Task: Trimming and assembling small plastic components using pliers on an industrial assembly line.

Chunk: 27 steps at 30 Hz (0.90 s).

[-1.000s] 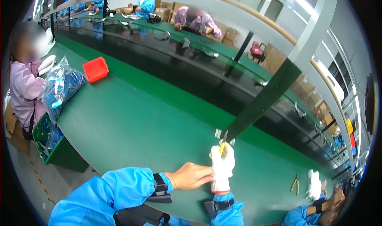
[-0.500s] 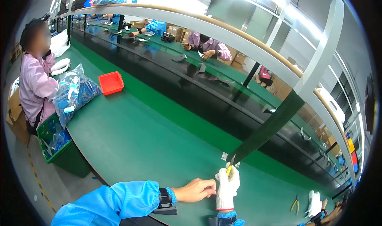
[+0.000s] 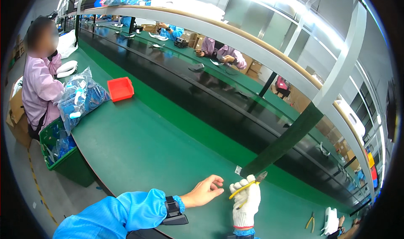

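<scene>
My bare left hand (image 3: 204, 192) is over the green tabletop (image 3: 160, 163), its thumb and fingers apart and nothing seen between them. Just to its right, my right hand (image 3: 247, 203) wears a white knit glove. It grips a pair of cutting pliers (image 3: 243, 189) with yellow handles, one handle across the palm and the metal jaws pointing up and right. The jaws are near the foot of a dark-wrapped post (image 3: 282, 140). A small metal bracket (image 3: 238, 170) shows at that foot.
A red bin (image 3: 120, 89) and a clear bag of blue pieces (image 3: 82, 96) lie at the far left, above a green crate (image 3: 67, 155). A black conveyor (image 3: 185, 73) runs behind. Other pliers (image 3: 310, 222) and a white shell-like part (image 3: 329, 220) lie right, near another person's hand (image 3: 341, 220).
My left hand's curled fingers have spread. My right hand has turned, so the pliers now slant up to the right and show more fully. Parts on the conveyor have shifted.
</scene>
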{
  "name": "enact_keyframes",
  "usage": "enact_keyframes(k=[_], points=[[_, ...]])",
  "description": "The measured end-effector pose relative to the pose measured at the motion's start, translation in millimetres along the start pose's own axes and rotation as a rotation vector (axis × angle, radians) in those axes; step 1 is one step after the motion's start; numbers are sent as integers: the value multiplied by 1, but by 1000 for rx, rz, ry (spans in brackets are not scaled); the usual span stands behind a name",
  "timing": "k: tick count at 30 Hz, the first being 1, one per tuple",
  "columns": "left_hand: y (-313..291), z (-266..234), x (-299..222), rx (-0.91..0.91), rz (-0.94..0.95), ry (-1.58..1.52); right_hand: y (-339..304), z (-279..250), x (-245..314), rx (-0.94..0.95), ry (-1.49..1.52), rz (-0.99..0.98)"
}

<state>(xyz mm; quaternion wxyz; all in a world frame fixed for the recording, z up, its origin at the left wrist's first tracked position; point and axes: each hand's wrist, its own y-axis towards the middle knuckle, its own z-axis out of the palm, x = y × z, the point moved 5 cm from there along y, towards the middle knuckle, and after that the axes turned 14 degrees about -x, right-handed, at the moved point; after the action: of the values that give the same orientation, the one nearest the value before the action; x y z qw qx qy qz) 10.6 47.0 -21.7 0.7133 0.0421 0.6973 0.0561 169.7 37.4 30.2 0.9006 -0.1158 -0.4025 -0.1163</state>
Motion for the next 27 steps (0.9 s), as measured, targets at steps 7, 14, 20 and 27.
enact_keyframes(k=[7,14,20,27], points=[[-16,18,0,464,-154,30,-7,3,-2,16,-44,13],[-12,18,11,472,-332,-95,-18,0,-30,119,-351,94],[-17,26,18,583,-360,-131,-20,-6,-26,160,-663,-65],[-23,28,5,563,-173,-263,-28,1,-27,223,-717,-91]])
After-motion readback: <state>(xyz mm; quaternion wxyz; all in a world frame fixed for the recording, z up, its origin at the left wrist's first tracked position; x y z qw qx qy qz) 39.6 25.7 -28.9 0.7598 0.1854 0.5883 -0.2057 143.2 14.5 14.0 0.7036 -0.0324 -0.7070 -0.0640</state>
